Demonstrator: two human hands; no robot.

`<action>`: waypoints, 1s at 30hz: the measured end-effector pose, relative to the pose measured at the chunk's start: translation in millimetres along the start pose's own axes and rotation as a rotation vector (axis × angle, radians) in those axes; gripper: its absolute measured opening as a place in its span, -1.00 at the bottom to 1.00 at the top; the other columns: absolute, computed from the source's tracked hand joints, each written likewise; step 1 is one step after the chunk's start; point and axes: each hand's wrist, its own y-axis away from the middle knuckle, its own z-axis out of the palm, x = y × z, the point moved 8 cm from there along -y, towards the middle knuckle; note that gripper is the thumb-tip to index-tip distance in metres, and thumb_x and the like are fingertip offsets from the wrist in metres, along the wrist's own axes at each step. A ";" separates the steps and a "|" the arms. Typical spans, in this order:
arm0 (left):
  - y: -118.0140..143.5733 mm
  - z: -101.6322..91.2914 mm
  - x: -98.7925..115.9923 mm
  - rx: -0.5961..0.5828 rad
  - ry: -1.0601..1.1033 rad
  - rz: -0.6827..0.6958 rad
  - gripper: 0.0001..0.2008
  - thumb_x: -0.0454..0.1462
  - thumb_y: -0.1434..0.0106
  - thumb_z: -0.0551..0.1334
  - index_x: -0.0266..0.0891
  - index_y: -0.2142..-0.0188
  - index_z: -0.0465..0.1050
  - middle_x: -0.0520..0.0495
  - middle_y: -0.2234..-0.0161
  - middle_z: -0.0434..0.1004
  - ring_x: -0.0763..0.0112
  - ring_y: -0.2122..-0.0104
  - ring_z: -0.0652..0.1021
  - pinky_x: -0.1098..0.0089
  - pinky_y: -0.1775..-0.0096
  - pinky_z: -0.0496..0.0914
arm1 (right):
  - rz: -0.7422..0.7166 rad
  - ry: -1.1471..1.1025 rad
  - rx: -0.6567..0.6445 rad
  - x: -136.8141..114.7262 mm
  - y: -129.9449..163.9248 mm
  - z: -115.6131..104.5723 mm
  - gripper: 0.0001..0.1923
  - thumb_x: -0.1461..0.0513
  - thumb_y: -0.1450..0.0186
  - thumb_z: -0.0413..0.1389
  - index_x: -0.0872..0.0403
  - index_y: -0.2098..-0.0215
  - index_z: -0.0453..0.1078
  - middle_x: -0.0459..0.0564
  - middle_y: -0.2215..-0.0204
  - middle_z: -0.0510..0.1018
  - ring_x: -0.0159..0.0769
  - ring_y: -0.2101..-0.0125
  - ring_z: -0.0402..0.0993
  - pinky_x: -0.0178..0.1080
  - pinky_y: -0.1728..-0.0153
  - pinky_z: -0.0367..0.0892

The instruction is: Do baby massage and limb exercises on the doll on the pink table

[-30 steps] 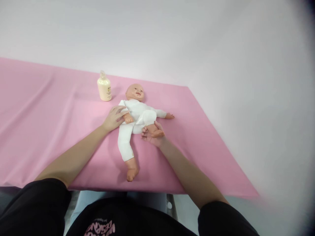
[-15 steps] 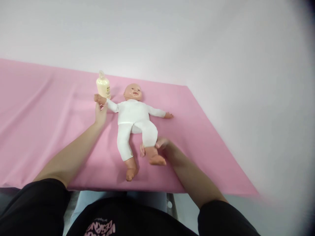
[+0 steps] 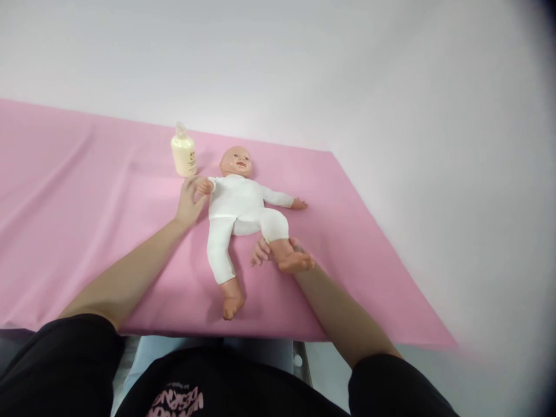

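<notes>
A baby doll (image 3: 237, 197) with a white cloth body lies on its back, head away from me. My left hand (image 3: 190, 202) is closed around the doll's arm (image 3: 205, 186) on the left side, near its small hand, and holds it bent up beside the chest. Under the leg on the right side (image 3: 282, 246), my right hand (image 3: 263, 250) wraps the ankle from below. That leg is raised and swung outward, and it hides part of my palm. The doll's other leg (image 3: 220, 255) and other arm (image 3: 280, 198) rest on the cloth.
A pump bottle (image 3: 184, 153) of pale yellow liquid stands just beyond my left hand, close to the doll's head. Pink cloth (image 3: 130, 231) with soft folds covers the table. Its near edge runs in front of my body, and a white wall (image 3: 278, 69) rises behind.
The doll's arm in my left hand has come inward toward its chest, away from the bottle. My right hand has moved the held leg up and to the right.
</notes>
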 end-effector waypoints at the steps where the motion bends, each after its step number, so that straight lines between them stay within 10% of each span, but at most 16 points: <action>1: 1.9 7.6 11.7 -0.085 -0.057 0.078 -0.55 -0.03 -0.33 0.30 -0.15 -0.13 0.47 -0.24 -0.11 0.46 0.05 -0.16 0.45 -0.02 -0.26 0.30 | -0.075 -0.034 0.048 -7.6 -0.5 -2.1 -0.25 -0.43 -0.02 0.22 0.02 0.35 0.27 -0.14 0.41 0.39 -0.25 0.25 0.49 0.03 -0.14 0.41; 10: 10.1 31.6 40.2 -0.380 -0.282 0.238 -0.61 -0.24 -0.36 0.18 -0.09 -0.14 0.53 -0.26 -0.16 0.45 0.01 -0.15 0.41 -0.11 -0.22 0.30 | -0.122 -0.248 0.601 -26.6 0.8 -26.6 -0.35 -0.26 -0.40 -0.12 0.11 0.34 0.38 -0.02 0.38 0.45 -0.26 0.32 0.51 -0.13 0.17 0.54; 30: 11.9 37.9 47.6 -0.414 -0.278 0.314 -0.64 -0.23 -0.44 0.12 -0.09 -0.16 0.52 -0.28 -0.14 0.49 0.04 -0.14 0.42 -0.08 -0.20 0.32 | -0.045 -0.221 0.744 -18.7 6.4 -43.9 -0.33 -0.24 -0.44 -0.12 0.13 0.34 0.43 0.00 0.40 0.56 -0.31 0.42 0.56 -0.21 0.30 0.53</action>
